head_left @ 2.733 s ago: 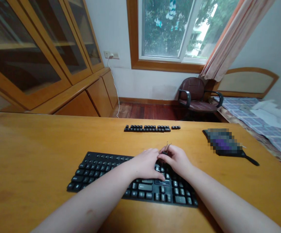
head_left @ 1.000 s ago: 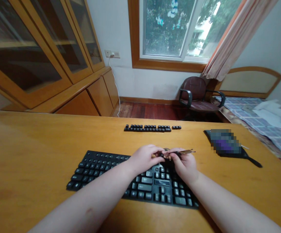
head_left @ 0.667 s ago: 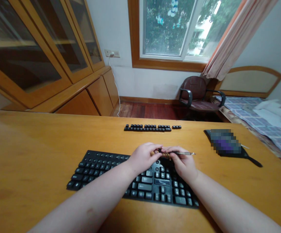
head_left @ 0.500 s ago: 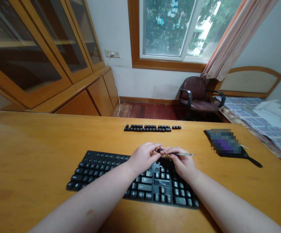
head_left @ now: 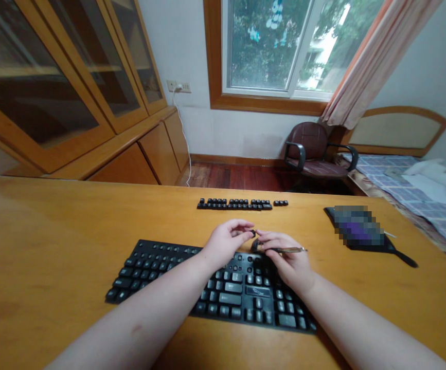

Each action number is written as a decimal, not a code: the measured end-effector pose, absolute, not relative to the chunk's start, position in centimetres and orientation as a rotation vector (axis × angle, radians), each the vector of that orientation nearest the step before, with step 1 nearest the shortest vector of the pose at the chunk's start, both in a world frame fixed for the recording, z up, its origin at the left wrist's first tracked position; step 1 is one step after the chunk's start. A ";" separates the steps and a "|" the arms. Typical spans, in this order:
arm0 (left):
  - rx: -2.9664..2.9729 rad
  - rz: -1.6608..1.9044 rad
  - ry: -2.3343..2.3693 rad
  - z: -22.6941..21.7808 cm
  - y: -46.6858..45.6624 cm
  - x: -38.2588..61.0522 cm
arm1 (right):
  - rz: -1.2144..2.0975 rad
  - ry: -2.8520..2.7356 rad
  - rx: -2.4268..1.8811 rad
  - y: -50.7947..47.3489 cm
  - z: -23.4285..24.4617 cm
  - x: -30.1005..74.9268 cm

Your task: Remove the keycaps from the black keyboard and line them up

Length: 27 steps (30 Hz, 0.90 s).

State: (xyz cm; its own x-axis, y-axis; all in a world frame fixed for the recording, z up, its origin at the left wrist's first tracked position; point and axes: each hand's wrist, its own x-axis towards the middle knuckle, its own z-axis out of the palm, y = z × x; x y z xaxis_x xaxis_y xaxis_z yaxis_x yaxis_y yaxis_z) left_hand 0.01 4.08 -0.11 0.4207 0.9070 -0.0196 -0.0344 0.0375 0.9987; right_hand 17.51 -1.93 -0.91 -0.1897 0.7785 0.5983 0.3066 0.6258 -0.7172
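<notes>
Kbd (head_left: pixel 223 298) at 6 o'clock. R grip (head_left: pixel 289 261) over its 1 o'clock edge, closed on tool (head_left: pixel 290 250); L grip (head_left: pixel 221 246) pinches cap (head_left: pixel 252 233), tool's 10 o'clock. Pouch (head_left: pixel 356 231) at 2, contents pixelated; loose caps (head_left: pixel 234 206) lined up at 12, nr desk's (head_left: pixel 72 231) far edge.

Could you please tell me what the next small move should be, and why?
I would probably have the left hand set down its small black keycap beside the lined-up keycaps: it looks free of the keyboard, where bare key positions show near the far edge, and the right hand is occupied with a thin tool.
</notes>
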 end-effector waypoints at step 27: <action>2.067 0.599 0.941 0.4 3.2 -0.2 | 0.304 -1.746 -2.192 6.3 0.1 24.1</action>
